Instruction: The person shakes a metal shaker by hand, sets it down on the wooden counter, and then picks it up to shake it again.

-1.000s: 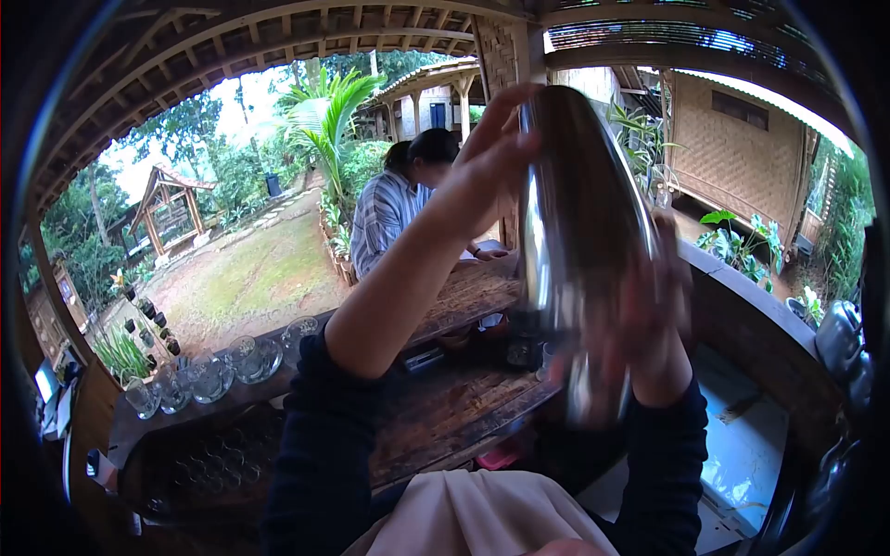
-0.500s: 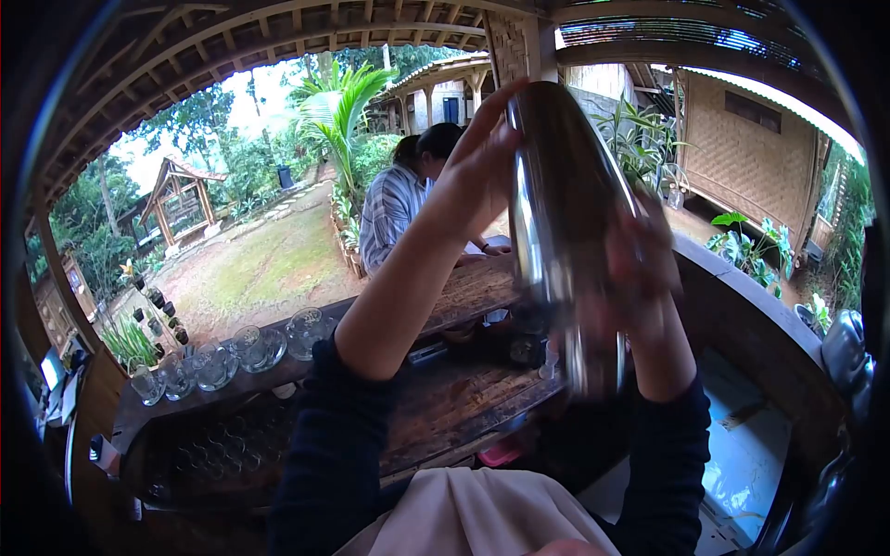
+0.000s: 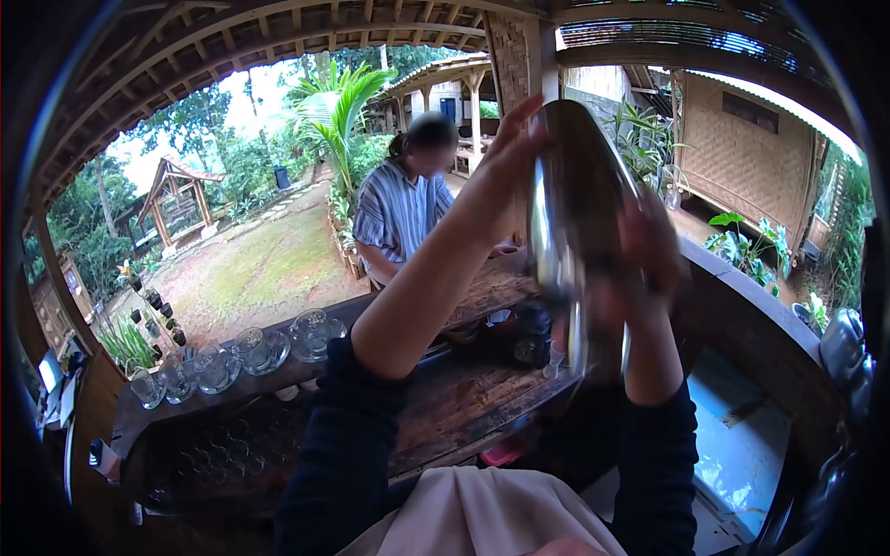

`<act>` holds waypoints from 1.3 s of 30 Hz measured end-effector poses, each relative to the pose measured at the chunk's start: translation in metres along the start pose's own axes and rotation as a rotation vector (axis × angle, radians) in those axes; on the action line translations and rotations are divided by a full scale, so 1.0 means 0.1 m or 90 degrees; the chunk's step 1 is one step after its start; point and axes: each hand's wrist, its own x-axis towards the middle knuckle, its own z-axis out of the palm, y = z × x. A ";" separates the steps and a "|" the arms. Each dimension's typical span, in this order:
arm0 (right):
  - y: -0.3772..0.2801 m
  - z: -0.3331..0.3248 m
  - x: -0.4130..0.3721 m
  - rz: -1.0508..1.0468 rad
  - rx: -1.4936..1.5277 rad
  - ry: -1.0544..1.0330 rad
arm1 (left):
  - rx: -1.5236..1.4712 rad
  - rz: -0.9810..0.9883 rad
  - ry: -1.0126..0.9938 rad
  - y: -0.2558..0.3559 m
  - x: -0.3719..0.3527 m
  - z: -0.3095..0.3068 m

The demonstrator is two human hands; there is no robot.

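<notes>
A shiny metal cocktail shaker (image 3: 579, 195) is raised in front of me, tilted and blurred by motion. High on its left side, my left hand (image 3: 519, 153) presses against it with the fingers near its upper end. Lower down, my right hand (image 3: 644, 255) wraps the shaker from the right, its fingers smeared. The narrower lower part of the shaker hangs over the wooden counter (image 3: 445, 412).
Several glass mugs (image 3: 216, 368) line the counter's left ledge. A dark appliance or jar (image 3: 531, 335) stands behind the shaker. Across the counter is a person in a striped shirt (image 3: 399, 213). A pale blue-white panel (image 3: 742, 435) lies at the right, near dark metal vessels (image 3: 844, 343).
The shaker and both hands have shifted slightly right, with the shaker's top end a little lower. Across the counter, the person has straightened somewhat from a deeper lean.
</notes>
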 end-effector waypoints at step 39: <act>-2.23 1.00 0.76 0.023 0.433 -0.162 | -0.272 -0.148 0.228 1.37 -2.53 -0.51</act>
